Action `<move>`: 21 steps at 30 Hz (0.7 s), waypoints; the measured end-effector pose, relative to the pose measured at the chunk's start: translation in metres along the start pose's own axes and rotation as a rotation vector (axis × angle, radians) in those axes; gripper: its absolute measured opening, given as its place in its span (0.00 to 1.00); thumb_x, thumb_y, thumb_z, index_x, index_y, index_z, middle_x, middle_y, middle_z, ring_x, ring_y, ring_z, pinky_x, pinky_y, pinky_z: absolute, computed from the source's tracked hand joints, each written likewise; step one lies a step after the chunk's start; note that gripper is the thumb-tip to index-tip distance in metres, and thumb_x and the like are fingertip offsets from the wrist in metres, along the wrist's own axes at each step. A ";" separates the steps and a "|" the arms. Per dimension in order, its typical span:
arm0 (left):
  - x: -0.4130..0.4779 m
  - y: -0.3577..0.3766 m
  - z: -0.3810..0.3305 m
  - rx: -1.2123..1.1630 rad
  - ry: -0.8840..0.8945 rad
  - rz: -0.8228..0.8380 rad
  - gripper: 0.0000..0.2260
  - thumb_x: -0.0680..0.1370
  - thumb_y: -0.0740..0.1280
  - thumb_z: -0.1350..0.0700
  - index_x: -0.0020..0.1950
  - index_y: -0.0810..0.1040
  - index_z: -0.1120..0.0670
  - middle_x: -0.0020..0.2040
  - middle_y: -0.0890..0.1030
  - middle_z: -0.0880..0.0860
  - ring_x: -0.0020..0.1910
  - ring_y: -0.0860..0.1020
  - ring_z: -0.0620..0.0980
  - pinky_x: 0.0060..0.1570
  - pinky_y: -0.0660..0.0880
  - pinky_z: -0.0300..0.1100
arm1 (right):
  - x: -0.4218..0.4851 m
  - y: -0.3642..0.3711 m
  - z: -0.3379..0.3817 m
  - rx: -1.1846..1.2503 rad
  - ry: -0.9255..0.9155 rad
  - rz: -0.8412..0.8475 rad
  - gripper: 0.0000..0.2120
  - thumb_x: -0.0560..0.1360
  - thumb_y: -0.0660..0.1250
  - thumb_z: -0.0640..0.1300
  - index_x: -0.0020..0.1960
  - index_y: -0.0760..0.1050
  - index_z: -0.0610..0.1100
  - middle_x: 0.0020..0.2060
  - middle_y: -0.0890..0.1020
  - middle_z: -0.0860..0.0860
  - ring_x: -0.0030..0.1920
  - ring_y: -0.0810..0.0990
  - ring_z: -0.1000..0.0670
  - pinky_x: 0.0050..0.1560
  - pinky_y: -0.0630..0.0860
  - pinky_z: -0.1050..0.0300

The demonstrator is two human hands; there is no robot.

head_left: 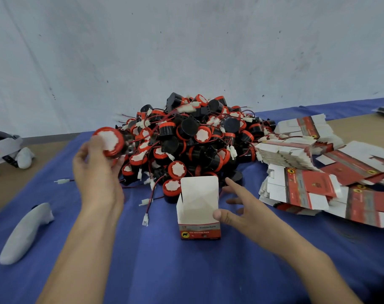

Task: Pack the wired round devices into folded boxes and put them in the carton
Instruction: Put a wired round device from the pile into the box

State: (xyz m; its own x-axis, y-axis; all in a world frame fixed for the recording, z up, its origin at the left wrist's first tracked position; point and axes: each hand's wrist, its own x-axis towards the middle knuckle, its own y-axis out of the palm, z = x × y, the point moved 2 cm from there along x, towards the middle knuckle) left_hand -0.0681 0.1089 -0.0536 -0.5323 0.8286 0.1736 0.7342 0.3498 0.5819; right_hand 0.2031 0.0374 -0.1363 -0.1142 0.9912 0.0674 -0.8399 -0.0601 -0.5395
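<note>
We hold one device (108, 141) up in our left hand (96, 170), above the blue cloth (186, 270) and just left of the pile (191, 137). The fingers curl round its red rim, thumb on the near side, and its white face turns toward us. The hand is blurred, so how the fingertips sit is not fully clear.

An erected box (198, 207) stands upright on the cloth in front of the pile, top open and its lid flap raised at the back. Our right hand (237, 207) is at the box's right side. The thumb presses the near right corner, and the other fingers are straight and spread behind that wall. The forefinger points toward the pile, and we cannot tell if those fingers touch the box.

The pile is a heap of black and red devices with red wires and white plugs. Flat boxes (307, 172) lie stacked and fanned to its right. A white controller (24, 235) lies on the cloth at our left.
</note>
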 end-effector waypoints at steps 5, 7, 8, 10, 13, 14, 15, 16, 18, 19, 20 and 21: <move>0.009 -0.026 -0.013 -0.421 -0.245 0.032 0.12 0.80 0.66 0.46 0.53 0.79 0.54 0.50 0.85 0.50 0.48 0.86 0.49 0.51 0.81 0.44 | 0.000 -0.002 0.002 0.011 -0.056 -0.026 0.52 0.63 0.60 0.77 0.81 0.49 0.59 0.67 0.66 0.72 0.65 0.69 0.70 0.64 0.70 0.65; 0.014 -0.035 -0.013 -0.502 -0.310 -0.037 0.16 0.81 0.65 0.44 0.58 0.80 0.55 0.49 0.85 0.52 0.45 0.86 0.49 0.46 0.82 0.40 | 0.001 -0.004 0.002 0.041 -0.073 -0.060 0.49 0.64 0.58 0.77 0.81 0.52 0.60 0.64 0.66 0.76 0.63 0.68 0.74 0.60 0.71 0.67; 0.016 -0.039 -0.010 -0.531 -0.341 -0.073 0.17 0.82 0.65 0.44 0.61 0.80 0.55 0.49 0.85 0.53 0.46 0.85 0.49 0.44 0.82 0.39 | 0.001 -0.005 0.002 0.059 -0.080 -0.080 0.47 0.66 0.58 0.77 0.80 0.54 0.61 0.63 0.68 0.77 0.62 0.69 0.75 0.60 0.71 0.67; 0.017 -0.044 -0.003 -0.529 -0.399 -0.111 0.15 0.82 0.65 0.47 0.62 0.80 0.55 0.54 0.84 0.53 0.54 0.82 0.50 0.44 0.82 0.40 | 0.002 -0.004 0.002 0.086 -0.086 -0.116 0.42 0.68 0.57 0.75 0.79 0.56 0.62 0.61 0.69 0.79 0.61 0.70 0.75 0.56 0.73 0.68; 0.015 -0.050 0.007 -0.406 -0.455 -0.082 0.09 0.82 0.66 0.53 0.57 0.80 0.56 0.62 0.81 0.52 0.60 0.79 0.50 0.47 0.81 0.41 | 0.004 -0.001 0.002 0.098 -0.088 -0.133 0.41 0.69 0.56 0.75 0.79 0.56 0.63 0.60 0.69 0.81 0.60 0.69 0.75 0.57 0.71 0.68; 0.015 -0.051 0.008 -0.386 -0.456 -0.062 0.10 0.81 0.67 0.53 0.59 0.79 0.56 0.64 0.80 0.52 0.60 0.79 0.50 0.48 0.81 0.41 | 0.004 0.000 0.002 0.099 -0.089 -0.136 0.40 0.69 0.55 0.75 0.79 0.56 0.63 0.60 0.69 0.80 0.60 0.69 0.75 0.58 0.71 0.68; 0.014 -0.050 0.008 -0.390 -0.451 -0.044 0.13 0.80 0.68 0.53 0.63 0.77 0.57 0.65 0.80 0.54 0.61 0.79 0.50 0.50 0.81 0.40 | 0.004 0.001 0.002 0.103 -0.090 -0.139 0.40 0.69 0.55 0.75 0.79 0.56 0.64 0.61 0.70 0.79 0.60 0.69 0.75 0.59 0.71 0.68; 0.015 -0.050 0.008 -0.409 -0.443 -0.029 0.16 0.79 0.70 0.54 0.65 0.76 0.58 0.65 0.79 0.56 0.61 0.79 0.51 0.52 0.81 0.40 | 0.004 0.001 0.003 0.112 -0.093 -0.145 0.39 0.69 0.55 0.74 0.78 0.56 0.64 0.61 0.71 0.77 0.60 0.70 0.75 0.59 0.71 0.68; 0.016 -0.047 0.007 -0.401 -0.432 0.017 0.18 0.78 0.70 0.53 0.65 0.77 0.60 0.66 0.78 0.58 0.61 0.80 0.53 0.55 0.80 0.42 | 0.004 0.001 0.005 0.138 -0.112 -0.166 0.37 0.70 0.55 0.73 0.77 0.57 0.65 0.60 0.72 0.77 0.60 0.71 0.73 0.56 0.71 0.72; 0.016 -0.046 0.007 -0.360 -0.428 0.034 0.17 0.78 0.70 0.52 0.63 0.77 0.59 0.66 0.78 0.58 0.60 0.81 0.54 0.55 0.80 0.43 | 0.004 0.000 0.007 0.149 -0.128 -0.181 0.36 0.71 0.55 0.72 0.77 0.58 0.64 0.59 0.72 0.77 0.59 0.72 0.73 0.54 0.70 0.76; 0.015 -0.044 0.007 -0.307 -0.422 0.047 0.16 0.79 0.69 0.51 0.62 0.77 0.58 0.66 0.78 0.58 0.57 0.82 0.54 0.53 0.81 0.43 | 0.003 0.000 0.009 0.158 -0.146 -0.198 0.35 0.72 0.55 0.71 0.77 0.59 0.64 0.58 0.73 0.77 0.58 0.73 0.73 0.52 0.69 0.78; 0.014 -0.042 0.007 -0.254 -0.406 0.065 0.15 0.80 0.67 0.50 0.63 0.77 0.56 0.64 0.78 0.58 0.54 0.83 0.52 0.51 0.82 0.42 | 0.003 -0.001 0.011 0.166 -0.164 -0.216 0.33 0.73 0.55 0.70 0.77 0.60 0.63 0.57 0.73 0.77 0.58 0.73 0.72 0.51 0.68 0.78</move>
State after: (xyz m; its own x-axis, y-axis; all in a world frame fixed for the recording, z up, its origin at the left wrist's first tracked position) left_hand -0.1038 0.1087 -0.0810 -0.2442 0.9665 -0.0791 0.6076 0.2160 0.7643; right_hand 0.1981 0.0391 -0.1267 0.0033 0.9517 0.3069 -0.9276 0.1176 -0.3546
